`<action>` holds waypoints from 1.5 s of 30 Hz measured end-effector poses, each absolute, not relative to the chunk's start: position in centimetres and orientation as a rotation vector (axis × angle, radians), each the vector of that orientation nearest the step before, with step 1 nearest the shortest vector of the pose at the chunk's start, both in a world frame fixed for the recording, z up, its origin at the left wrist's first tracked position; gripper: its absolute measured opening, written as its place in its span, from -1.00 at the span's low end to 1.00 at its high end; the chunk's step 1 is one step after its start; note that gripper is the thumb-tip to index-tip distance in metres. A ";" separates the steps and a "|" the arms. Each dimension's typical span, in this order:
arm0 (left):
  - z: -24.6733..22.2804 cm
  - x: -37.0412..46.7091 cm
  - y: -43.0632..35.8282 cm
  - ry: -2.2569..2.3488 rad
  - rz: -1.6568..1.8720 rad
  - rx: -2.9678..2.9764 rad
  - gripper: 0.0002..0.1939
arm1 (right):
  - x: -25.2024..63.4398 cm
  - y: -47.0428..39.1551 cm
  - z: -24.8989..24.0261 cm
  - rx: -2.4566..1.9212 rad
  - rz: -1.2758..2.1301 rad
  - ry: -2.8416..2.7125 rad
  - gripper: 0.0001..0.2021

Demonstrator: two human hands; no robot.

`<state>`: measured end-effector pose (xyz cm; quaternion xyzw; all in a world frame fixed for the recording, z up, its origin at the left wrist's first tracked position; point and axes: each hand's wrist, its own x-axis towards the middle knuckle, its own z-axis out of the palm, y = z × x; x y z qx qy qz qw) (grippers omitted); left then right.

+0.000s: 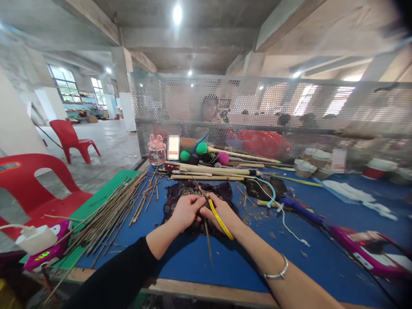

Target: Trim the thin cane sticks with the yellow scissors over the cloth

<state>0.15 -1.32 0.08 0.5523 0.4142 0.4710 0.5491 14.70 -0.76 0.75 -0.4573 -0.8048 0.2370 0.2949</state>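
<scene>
Currently holding both hands close together at about mid-width of the blue table (183, 262), between near and far edges, above a crumpled dark cloth strewn with brown scraps (172, 195). Pinching, with the thumb and fingertips of the left hand (185, 212), what looks like a single thin brown wooden stick (208, 244), slanting down from between the hands towards the table's near edge. Gripping in the right hand (228, 212) a slim yellow-handled cutting tool, apparently scissors (219, 219), pointed towards the far edge. Cannot tell, behind the fingers, whether closed on the stick or merely beside it.

Probably at the trimming or scraping of this one stick, judging by the tool against the fingers and the scraps below. Calls next, by that reading, for a firm left pinch, fingertips clear of the blades, and a small turn or slide of the stick.

Lying near the left edge, partly over a green board (111, 189): a loose fan of similar brown sticks (109, 214). Along the far edge, pale bamboo rods (207, 177).
</scene>
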 end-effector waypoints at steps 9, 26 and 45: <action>0.3 0.1 -1.4 1.023 1.121 1.281 -0.64 | 15.0 -0.8 1.3 -1.244 0.573 -2.172 -0.65; -0.8 -0.1 -0.7 1.143 1.208 1.294 -0.67 | 14.8 -0.7 0.6 -1.391 0.371 -2.267 -0.53; 0.1 0.0 -0.9 1.168 1.206 1.287 -0.71 | 15.3 -0.4 0.9 -1.389 0.480 -2.239 -0.61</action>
